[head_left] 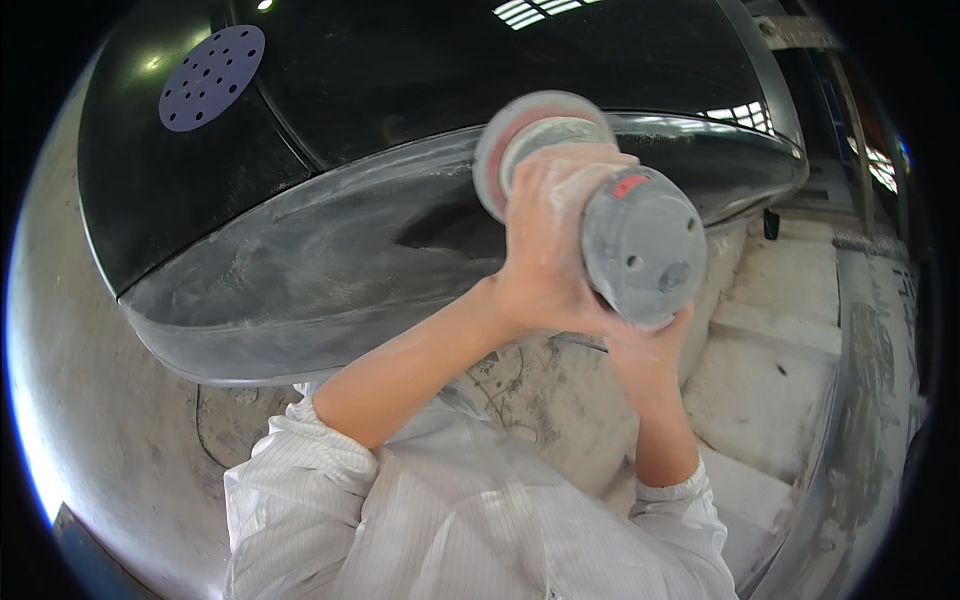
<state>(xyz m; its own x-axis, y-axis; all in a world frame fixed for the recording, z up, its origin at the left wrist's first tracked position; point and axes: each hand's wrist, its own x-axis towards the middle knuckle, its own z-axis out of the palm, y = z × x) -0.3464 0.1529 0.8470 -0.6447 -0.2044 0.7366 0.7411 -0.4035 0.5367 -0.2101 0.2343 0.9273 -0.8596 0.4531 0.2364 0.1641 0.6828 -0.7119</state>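
Sander (600, 215) first, in the head view: a grey, dust-caked round-pad power sander held up off the work in both hands, near the middle of the picture and above the person's chest. Its long axis runs from the upper left, where the round pad (530, 135) with its reddish rim faces the panel, down to the lower right, where the blunt grey end cap (645, 248) points back toward the camera. The left hand (548, 255) comes up from the lower left and wraps the body of the tool between pad and cap, fingers closed firmly round it and whitened with dust. The right hand (648, 345) sits below the cap, cupping the underside; its fingers are mostly hidden behind the tool, so how tightly they close cannot be told, only that the palm bears on it. The left hand is thus the nearer one to the pad. Beyond the pad lies the large glossy black curved panel (400, 70), with a dulled grey sanded band (300, 270) along its lower edge; the pad overlaps that band's upper margin, though contact cannot be judged. A loose purple perforated sanding disc (212, 78) rests on the panel, well apart to the upper left.
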